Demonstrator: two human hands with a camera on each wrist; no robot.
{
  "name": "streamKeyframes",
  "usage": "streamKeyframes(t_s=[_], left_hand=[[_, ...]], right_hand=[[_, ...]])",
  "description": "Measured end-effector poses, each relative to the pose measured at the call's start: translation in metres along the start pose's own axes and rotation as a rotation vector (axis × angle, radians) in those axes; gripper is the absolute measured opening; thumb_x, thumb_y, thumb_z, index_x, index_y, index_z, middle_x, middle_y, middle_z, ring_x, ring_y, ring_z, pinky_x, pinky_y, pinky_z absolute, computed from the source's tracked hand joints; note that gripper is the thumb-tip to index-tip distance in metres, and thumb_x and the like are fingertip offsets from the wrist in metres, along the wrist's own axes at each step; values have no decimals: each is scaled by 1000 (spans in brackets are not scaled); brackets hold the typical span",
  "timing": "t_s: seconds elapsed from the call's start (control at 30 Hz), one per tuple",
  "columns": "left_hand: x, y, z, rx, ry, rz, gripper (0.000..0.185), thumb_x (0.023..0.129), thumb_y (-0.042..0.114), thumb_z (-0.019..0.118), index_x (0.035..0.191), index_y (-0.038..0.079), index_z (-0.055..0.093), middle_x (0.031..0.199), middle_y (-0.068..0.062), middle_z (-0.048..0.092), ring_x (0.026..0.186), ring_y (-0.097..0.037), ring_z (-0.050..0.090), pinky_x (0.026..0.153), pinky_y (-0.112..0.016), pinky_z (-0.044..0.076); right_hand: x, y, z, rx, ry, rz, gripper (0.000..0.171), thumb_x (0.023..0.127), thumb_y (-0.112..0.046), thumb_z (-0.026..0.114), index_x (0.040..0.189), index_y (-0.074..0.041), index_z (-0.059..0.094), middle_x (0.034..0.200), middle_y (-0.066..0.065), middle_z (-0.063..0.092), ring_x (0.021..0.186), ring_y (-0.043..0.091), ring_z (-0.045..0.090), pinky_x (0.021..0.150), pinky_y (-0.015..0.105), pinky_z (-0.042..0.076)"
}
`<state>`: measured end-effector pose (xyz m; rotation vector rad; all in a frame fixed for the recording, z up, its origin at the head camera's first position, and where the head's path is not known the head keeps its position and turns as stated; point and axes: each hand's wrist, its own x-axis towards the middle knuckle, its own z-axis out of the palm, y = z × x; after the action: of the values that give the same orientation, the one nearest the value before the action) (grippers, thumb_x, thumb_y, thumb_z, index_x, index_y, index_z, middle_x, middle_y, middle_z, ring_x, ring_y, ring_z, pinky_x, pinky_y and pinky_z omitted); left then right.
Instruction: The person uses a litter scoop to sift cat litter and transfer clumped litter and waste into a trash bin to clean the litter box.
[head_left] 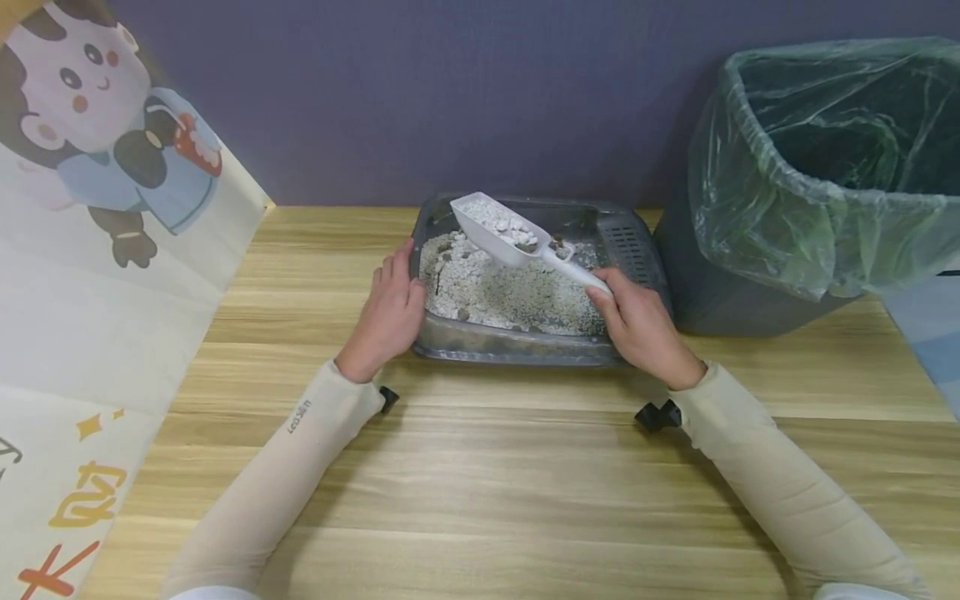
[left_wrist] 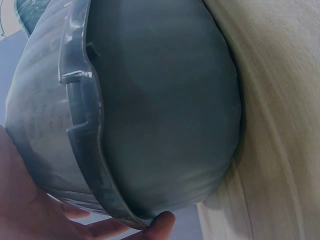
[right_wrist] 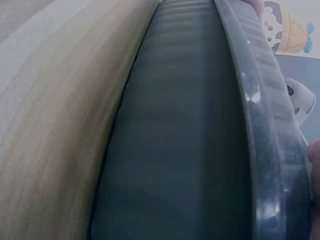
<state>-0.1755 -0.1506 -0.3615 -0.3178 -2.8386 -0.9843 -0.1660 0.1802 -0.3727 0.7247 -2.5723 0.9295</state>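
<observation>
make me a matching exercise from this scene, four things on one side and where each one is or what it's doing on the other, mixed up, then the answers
Things:
1. scoop
2. left hand
3. bin
4. right hand

Places or states:
A. stands to the right of the tray, lined with a green bag
B. grips the white handle
C. rests on the left rim of the tray
D. raised over the litter, loaded with clumps

Pairs: 1-D, 2-C, 3-A, 4-B
</observation>
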Motion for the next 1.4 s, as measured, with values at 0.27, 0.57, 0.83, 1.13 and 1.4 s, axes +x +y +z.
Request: streamKeyframes(t_s=[0.27,0.57,0.83,1.13,1.4], left_hand=[[0,-1,1,5,6,8,57,97,17,31,150,3,14,143,-24,30,124,-36,33,104,-49,31],[0,1,0,10,9,10,57,97,19,30,150,2,15,143,-24,30,123,-36,34,103,-49,31],[0,1,0,11,5,9,57,97,19,30,150,2,14,144,-24,29,124,-37,33,104,-49,30],[0,2,-1,6,6,14,57,98,19,30,149,1,15,143,-25,29,124,-37,33,104,-49,30],[0,1,0,4,7,9,57,98,17,32,150,2,15,144,-24,29,124,-36,33,104,-49,30]], right_hand=[[1,1,1,2,7,-1,26,98,-13,51,120,0,54,67,2,45,50,15,36,47,31,31],[1,0,4,-25,88,28,31,96,-15,54,122,1,51,85,8,51,57,17,41,50,33,34],[1,-3,6,-50,125,75,29,96,-17,54,120,0,51,91,11,54,61,20,46,53,36,36],[2,-1,4,-26,126,104,29,96,-15,55,119,2,52,89,12,56,62,22,46,54,36,37],[-1,0,2,-25,53,96,32,99,-24,49,120,-1,55,68,3,48,49,16,39,45,33,34]])
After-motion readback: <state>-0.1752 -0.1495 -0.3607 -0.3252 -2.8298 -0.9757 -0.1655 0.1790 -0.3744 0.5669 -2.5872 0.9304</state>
